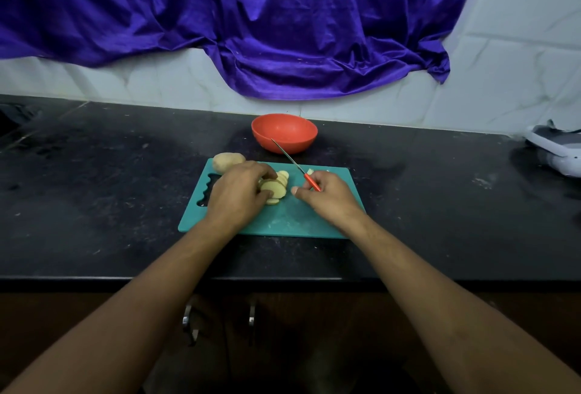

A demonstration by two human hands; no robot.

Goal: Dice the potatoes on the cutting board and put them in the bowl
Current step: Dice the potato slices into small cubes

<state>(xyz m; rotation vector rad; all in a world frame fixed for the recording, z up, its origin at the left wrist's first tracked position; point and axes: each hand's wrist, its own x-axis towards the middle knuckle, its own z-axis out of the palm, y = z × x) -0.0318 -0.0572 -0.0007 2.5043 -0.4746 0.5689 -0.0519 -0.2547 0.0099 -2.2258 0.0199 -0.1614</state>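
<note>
A teal cutting board [283,220] lies on the black counter. On it sits a stack of pale potato slices [275,187], and my left hand [239,195] grips them from the left with fingers and thumb. My right hand [327,197] holds a small knife [294,162] by its red handle, with the blade lifted and pointing up-left toward the bowl. A whole unpeeled potato [228,161] rests at the board's far left corner. The red bowl [284,133] stands just behind the board; its inside looks empty. A small potato scrap [310,171] lies near the knife handle.
The black counter [110,189] stretches to both sides. A grey and white object [556,149] lies at the far right near the wall. A purple cloth [251,31] hangs over the tiled wall behind. Cabinet handles [188,321] show below the counter's front edge.
</note>
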